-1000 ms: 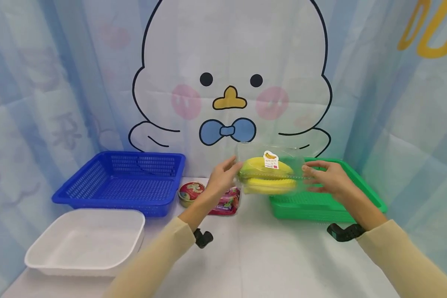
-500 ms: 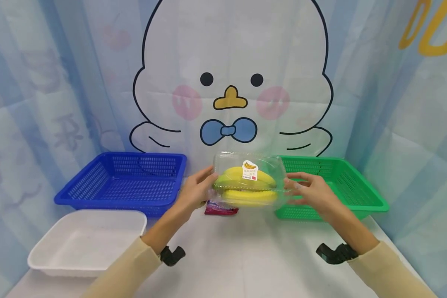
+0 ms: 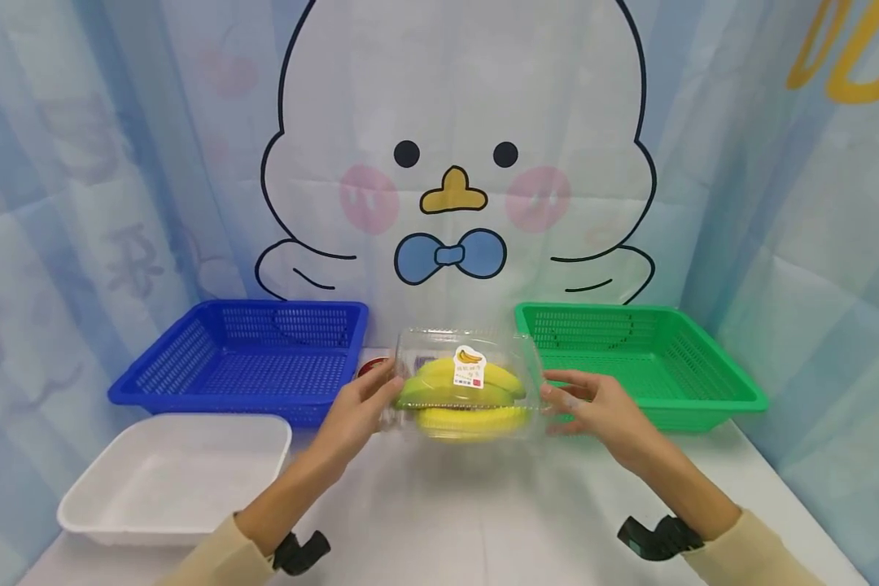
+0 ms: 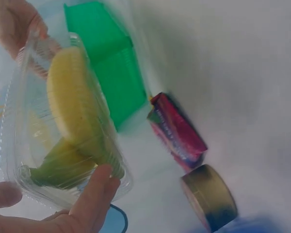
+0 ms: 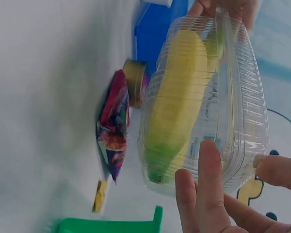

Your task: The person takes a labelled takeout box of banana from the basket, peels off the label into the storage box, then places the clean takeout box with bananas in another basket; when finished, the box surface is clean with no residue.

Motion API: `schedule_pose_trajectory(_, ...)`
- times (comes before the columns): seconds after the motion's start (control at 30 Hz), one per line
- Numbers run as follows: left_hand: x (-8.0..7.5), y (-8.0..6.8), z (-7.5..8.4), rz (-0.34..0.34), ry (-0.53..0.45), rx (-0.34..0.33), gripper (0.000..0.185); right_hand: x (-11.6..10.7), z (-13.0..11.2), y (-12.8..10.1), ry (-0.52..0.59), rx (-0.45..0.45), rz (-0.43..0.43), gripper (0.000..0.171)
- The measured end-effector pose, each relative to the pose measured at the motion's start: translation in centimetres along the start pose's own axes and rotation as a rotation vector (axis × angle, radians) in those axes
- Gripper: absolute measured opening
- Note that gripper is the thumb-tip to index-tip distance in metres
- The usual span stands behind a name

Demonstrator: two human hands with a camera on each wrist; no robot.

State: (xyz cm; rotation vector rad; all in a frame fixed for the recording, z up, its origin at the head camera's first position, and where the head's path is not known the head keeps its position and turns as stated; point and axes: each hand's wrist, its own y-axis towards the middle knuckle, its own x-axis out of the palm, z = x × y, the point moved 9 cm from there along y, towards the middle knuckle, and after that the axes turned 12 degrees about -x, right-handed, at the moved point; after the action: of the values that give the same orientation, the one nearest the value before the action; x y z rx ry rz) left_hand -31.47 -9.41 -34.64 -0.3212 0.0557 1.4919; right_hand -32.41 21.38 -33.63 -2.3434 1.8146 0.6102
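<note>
Both hands on the clear clamshell box [image 3: 469,384] w/ bananas [image 3: 460,389] inside, held up off the bench [image 3: 483,513] btwn the two baskets. Left hand [image 3: 355,411] has its fingers [image 4: 94,196] curled round the left end, right hand [image 3: 593,407] grips the right end, so the box's long axis runs straight fingers to fingers. Candy pouch [image 4: 177,132] & round tin [image 4: 208,196] sit on the bench just behind/below the box. Neither hand is nearer tbh, box is dead centre.

Bare table [image 3: 483,505] lies open in front, between the forearms. The blue basket [image 3: 242,358] and white tray [image 3: 168,480] block the left, the green basket [image 3: 637,366] the right; a snack packet [image 4: 177,133] and tin [image 4: 208,196] sit behind.
</note>
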Motion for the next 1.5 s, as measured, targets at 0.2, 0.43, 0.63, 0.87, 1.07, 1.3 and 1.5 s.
schedule_pose_trajectory(0.2, -0.3, -0.8, -2.1, 0.007, -0.001, -0.054, 0.059, 1.8, 1.1, -1.2, 0.034, 0.022, -0.008, 0.064)
schedule_pose_trajectory(0.43, -0.6, -1.5, -4.4, 0.019, -0.047, -0.107, 0.058, 3.7, 2.5, -2.2, 0.038, 0.064, 0.002, 0.062)
schedule_pose_trajectory(0.63, -0.2, -1.8, -6.1, 0.003, -0.087, -0.137, 0.06, 4.6, 3.8, -3.0, 0.032, 0.1, 0.034, 0.06)
schedule_pose_trajectory(0.87, 0.1, -2.3, -6.8, -0.002, -0.09, -0.124, 0.061, 4.8, 4.6, -3.6, 0.038, 0.081, 0.054, 0.06)
schedule_pose_trajectory(1.07, 0.3, -2.3, -7.4, 0.004, -0.078, -0.138, 0.061, 5.0, 5.4, -4.1, 0.059, 0.08, 0.08, 0.059)
schedule_pose_trajectory(1.3, 0.4, -2.2, -7.7, 0.019, -0.071, -0.136, 0.061, 5.0, 6.1, -4.3, 0.067, 0.083, 0.102, 0.06)
schedule_pose_trajectory(1.5, 0.5, -2.2, -7.9, 0.02, -0.062, -0.147, 0.06, 5.0, 6.4, -4.4, 0.073, 0.07, 0.125, 0.057)
